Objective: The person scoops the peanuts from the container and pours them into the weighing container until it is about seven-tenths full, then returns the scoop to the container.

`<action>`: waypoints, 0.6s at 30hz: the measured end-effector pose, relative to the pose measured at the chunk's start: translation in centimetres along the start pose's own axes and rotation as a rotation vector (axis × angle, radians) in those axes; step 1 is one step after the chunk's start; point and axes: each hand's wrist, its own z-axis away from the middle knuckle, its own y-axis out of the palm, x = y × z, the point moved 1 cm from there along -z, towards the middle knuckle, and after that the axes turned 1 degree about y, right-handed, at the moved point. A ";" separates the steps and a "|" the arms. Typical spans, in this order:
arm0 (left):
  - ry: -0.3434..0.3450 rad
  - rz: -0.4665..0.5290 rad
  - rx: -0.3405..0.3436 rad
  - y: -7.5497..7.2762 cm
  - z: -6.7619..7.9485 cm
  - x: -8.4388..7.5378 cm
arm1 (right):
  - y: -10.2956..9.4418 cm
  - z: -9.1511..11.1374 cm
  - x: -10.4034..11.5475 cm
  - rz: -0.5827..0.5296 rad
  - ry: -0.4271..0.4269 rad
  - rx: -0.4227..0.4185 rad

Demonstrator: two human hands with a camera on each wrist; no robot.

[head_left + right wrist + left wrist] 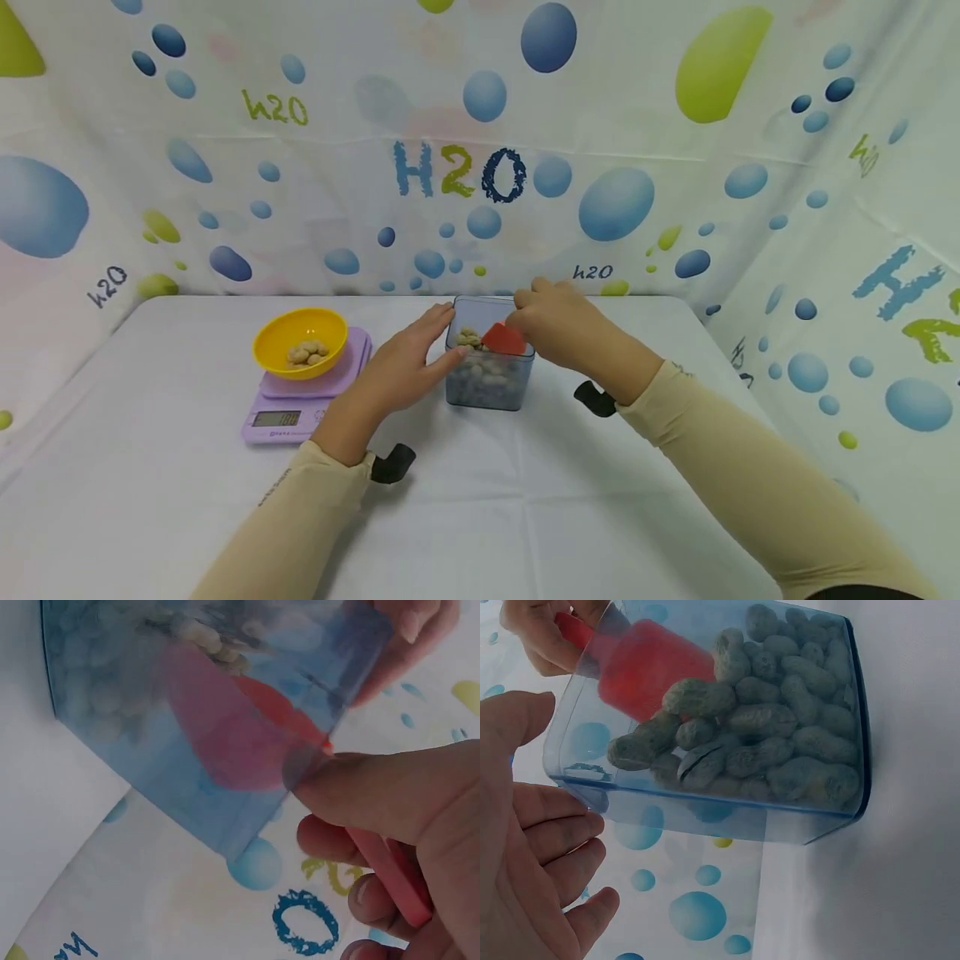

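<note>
A see-through bluish plastic container (472,310) stands on the table, part filled with unshelled peanuts (761,720). My right hand (558,325) grips the handle of a red scoop (504,339) at the container's back right. The scoop's blade is inside the container, against the peanuts; in the right wrist view the blade (225,750) shows through the wall. My left hand (405,358) is at the container's left side, fingers extended and thumb apart. In the left wrist view, its fingertips (592,823) are right at the rim.
Left of the container, a purple kitchen scale (311,421) with a lit display carries a yellow bowl (270,358). Several peanuts (306,353) lie in the bowl. A white cloth covers the table (465,533), and a patterned curtain (322,183) hangs behind it.
</note>
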 end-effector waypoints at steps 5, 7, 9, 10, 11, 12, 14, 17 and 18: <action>0.020 0.001 -0.041 0.4 -0.1 0.1 | 0.3 -0.9 0.7 0.029 0.033 0.101; 0.026 -0.001 -0.057 0.4 0.0 0.2 | 0.4 -1.2 0.9 0.021 0.052 0.109; 0.026 -0.005 -0.065 0.4 0.0 0.2 | 0.4 -1.4 0.9 0.017 0.058 0.112; 0.025 -0.006 -0.065 0.4 0.0 0.2 | 0.5 -1.5 0.9 0.018 0.054 0.110; 0.023 -0.005 -0.064 0.4 0.0 0.2 | 0.4 -1.6 0.9 0.019 0.045 0.111; 0.020 -0.005 -0.061 0.4 0.0 0.2 | 0.4 -1.6 0.9 0.019 0.033 0.113; 0.010 -0.002 -0.055 0.4 0.1 0.2 | 0.3 -1.7 0.9 0.005 0.006 0.119; -0.002 0.003 -0.055 0.5 0.1 0.2 | 0.1 -1.5 0.5 -0.068 -0.011 0.113; -0.003 0.002 -0.057 0.6 0.1 0.2 | 0.0 -1.4 0.3 -0.108 -0.013 0.105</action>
